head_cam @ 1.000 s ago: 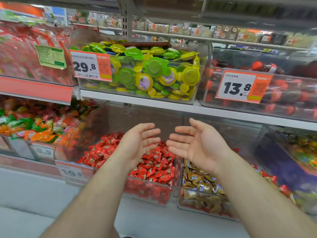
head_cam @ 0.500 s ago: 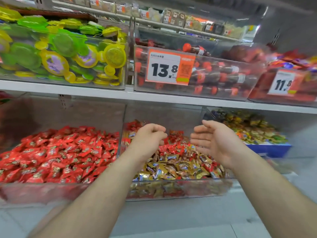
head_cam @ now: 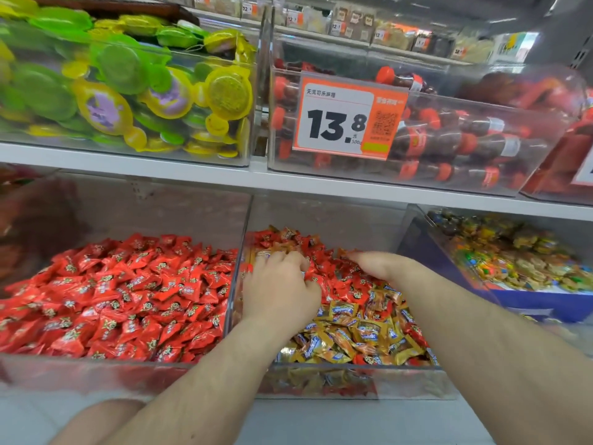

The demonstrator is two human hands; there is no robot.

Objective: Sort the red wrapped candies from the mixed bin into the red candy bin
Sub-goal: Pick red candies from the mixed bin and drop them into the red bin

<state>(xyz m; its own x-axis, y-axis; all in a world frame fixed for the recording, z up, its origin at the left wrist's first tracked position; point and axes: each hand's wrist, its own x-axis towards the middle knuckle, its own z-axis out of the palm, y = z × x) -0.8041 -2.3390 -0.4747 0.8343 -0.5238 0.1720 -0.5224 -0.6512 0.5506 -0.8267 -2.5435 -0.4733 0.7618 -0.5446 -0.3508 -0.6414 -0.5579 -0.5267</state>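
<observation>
- Both hands are seen down in the clear plastic mixed bin (head_cam: 321,385), right in the heap of small red foil-wrapped candies (head_cam: 346,285) piled at its back half.
- The left hand (head_cam: 279,284) is curled knuckles-up over the red pile; its fingers are bent into the wrappers, and a grasp on red candies is judged to be forming, though what is actually caught under the palm is hidden.
- The right hand (head_cam: 382,264) is laid flatter on the same pile, fingers stretched and blurred; whether anything is pinched cannot be told.
- Risk one: gold-and-blue wrapped candies (head_cam: 349,335) are heaped touching the red ones just in front of both hands, so a broad scoop could easily drag some along into the wrong place.
- Risk two: the wrappers look slick and loose, so pieces could be shed over the clear divider wall (head_cam: 236,284) or onto the shelf front when a full fist is lifted.
- The target, the clear red candy bin (head_cam: 96,367) filled with matching red wrappers, is found immediately left of the left hand, only that wall between.
- A short sideways carry is judged to be all that is needed.
</observation>
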